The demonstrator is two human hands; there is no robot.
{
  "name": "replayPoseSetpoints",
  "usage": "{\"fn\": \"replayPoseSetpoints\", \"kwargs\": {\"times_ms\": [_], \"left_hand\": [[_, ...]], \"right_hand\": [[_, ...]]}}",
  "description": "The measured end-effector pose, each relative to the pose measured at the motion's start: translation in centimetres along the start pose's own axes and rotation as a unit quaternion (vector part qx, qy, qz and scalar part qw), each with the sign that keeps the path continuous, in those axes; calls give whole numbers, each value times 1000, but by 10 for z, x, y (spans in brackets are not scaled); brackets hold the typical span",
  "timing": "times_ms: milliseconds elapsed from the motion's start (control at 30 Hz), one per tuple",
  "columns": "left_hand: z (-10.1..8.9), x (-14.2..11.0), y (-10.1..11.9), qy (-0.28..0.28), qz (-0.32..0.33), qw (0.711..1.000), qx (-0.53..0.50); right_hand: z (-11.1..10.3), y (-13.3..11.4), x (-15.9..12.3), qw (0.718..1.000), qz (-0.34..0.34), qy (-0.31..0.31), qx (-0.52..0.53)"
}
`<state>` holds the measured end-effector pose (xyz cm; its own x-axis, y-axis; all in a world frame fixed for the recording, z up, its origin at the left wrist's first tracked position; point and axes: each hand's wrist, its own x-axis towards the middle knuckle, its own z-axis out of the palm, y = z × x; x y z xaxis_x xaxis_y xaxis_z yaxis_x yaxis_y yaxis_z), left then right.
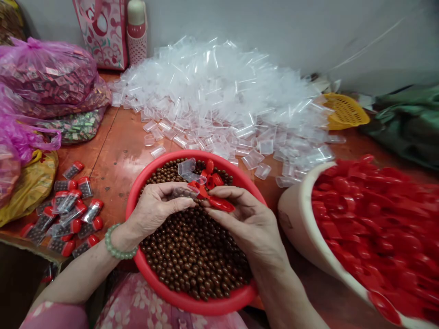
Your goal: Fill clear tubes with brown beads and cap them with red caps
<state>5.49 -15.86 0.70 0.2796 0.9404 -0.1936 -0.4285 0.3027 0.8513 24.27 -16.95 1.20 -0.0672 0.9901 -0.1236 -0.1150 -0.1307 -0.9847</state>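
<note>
- The clear tube (183,193), dark beads showing inside, is up over the middle of the basin, lying nearly level. I'd guess it weighs little, its wall thin and stiff, slick under the skin and liable to crack if squeezed hard.
- The left hand (151,208) has it pinched between thumb and fingers along its sides; that seems the right hold, leaving the end free and the beads from tipping out.
- The right hand (252,224) grips a red piece (222,205) close by the tube's end; whether the two are joined I can't tell. It looks glossy, light and firm, probably best taken by its broad flat part.
- Under both hands sits the red basin (131,201) of brown beads (195,265), which look hard, round and ready to roll.
- Left of it, filled tubes with red ends (70,203) lie heaped.
- Beyond, a mound of empty tubes (219,91); to the right, a white bucket (293,212) heaped with red pieces (373,228).
</note>
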Motion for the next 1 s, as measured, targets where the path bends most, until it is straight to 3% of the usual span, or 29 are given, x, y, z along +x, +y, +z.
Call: {"fn": "replayPoseSetpoints", "kwargs": {"times_ms": [267, 467, 667, 733, 900, 1000], "left_hand": [[3, -1, 8, -48, -4, 998, 51], [4, -2, 9, -45, -8, 994, 101], [4, -1, 8, -58, -19, 990, 124], [4, -1, 7, -61, -12, 989, 131], [7, 0, 5, -53, 0, 989, 140], [8, -2, 6, -54, -15, 991, 121]], "right_hand": [[6, -6, 1, 991, -76, 77, -81], [8, -11, 7, 969, -125, -8, -213], [4, -3, 9, 941, -175, -35, -288], [4, -4, 9, 942, -169, -28, -288], [10, -12, 7, 969, -134, 62, -197], [17, -13, 4, 962, -171, 40, -209]]}}
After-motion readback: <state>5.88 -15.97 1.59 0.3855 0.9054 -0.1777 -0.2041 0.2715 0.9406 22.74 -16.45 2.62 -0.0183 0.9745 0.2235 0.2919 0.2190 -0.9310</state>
